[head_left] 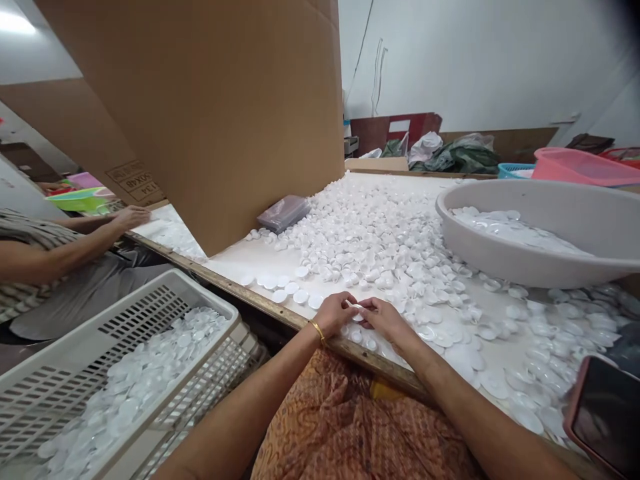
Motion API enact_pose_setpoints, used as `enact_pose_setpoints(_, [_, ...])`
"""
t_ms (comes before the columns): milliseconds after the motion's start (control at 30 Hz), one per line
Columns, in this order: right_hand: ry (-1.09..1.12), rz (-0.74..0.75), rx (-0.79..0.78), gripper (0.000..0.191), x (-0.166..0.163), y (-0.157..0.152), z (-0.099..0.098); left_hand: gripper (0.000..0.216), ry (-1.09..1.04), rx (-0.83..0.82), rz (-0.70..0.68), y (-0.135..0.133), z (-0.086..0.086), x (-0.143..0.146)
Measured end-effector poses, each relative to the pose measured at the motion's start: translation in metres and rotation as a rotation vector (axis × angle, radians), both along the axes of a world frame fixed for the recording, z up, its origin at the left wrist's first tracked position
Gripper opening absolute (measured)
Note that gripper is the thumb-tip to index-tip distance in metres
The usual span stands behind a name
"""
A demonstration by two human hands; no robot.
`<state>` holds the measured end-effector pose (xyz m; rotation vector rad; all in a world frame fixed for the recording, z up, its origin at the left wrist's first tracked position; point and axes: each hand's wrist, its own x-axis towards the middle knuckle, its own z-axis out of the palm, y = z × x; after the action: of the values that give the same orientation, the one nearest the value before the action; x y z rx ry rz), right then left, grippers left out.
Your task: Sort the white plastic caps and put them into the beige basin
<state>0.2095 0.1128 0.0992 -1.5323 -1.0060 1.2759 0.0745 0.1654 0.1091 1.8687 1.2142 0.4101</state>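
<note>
Between my two hands, just over the table's wooden front edge, is a small white plastic disc [357,312]. My left hand [336,315] pinches it from the left, with a gold bracelet [317,331] at the wrist. The fingers of my right hand [384,320] close on its right side. To the left of my hands lie several flat white discs [301,297] in loose rows. Beyond my hands spreads a large heap of small white plastic pieces [370,233]. More white pieces lie beneath and right of my hands.
A crate [220,313] of white discs stands left. A tall cardboard sheet [240,120] rises behind a stack of clear plastic bags [284,213]. At right are a large basin [520,267] holding white pieces and a phone [607,413]. Another person's hand [133,217] rests at the far left.
</note>
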Motion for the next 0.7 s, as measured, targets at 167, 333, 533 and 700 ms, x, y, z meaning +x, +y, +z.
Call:
enact_pose_setpoints(167, [0.019, 0.038, -0.007, 0.009, 0.007, 0.006, -0.007, 0.02, 0.069, -0.014, -0.075, 0.012, 0.001, 0.003])
enact_pose_setpoints(333, [-0.074, -0.005, 0.02, 0.005, 0.005, 0.022, -0.008, 0.017, 0.164, 0.091, -0.039, 0.018, 0.009, 0.01])
enact_pose_setpoints(533, [-0.253, 0.067, 0.097, 0.012, -0.001, 0.018, -0.002, 0.02, 0.227, 0.239, -0.024, 0.005, 0.02, 0.002])
enact_pose_setpoints(700, [-0.411, 0.156, 0.143, 0.038, -0.001, 0.011, 0.005, 0.029, 0.487, 0.537, 0.17, 0.026, 0.047, -0.073])
